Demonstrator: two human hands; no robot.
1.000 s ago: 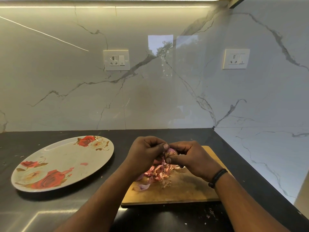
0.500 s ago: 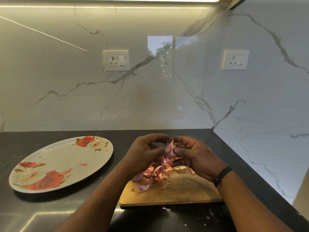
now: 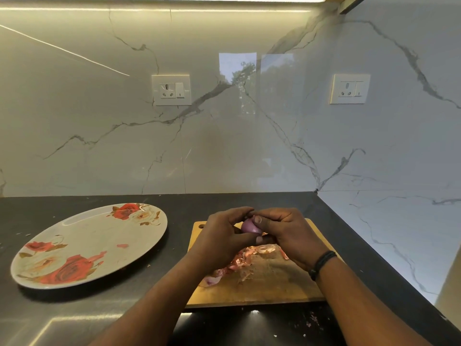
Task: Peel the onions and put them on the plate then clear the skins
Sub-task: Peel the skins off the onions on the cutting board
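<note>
On the dark counter [image 3: 74,318], far left: the oval plate [image 3: 82,236], rose print, with no onion on it, well apart from your hands. Left socket [image 3: 171,90] on the marble wall above it. Moving right, the wooden cutting board [image 3: 269,288] lies beside the plate, not touching it. Your left hand [image 3: 219,240] is over the board's far end, fingers curled round the small purple onion [image 3: 250,226], thumb under its lower side. The onion is held in the air between both hands, above the board, its visible face smooth and purple. Under and just in front of your hands, a heap of pink skins [image 3: 243,263] lies on the board; one loose purple piece [image 3: 212,280] sits at the near left of the heap. Your right hand [image 3: 287,236] meets the left, thumb tip pressed on the onion's top, fingers curled behind it, so both hands grasp the onion. Black wristband [image 3: 320,264] on your right wrist. Second socket [image 3: 350,89] on the wall further right. A few skin crumbs [image 3: 313,320] on the counter below the board's near edge
</note>
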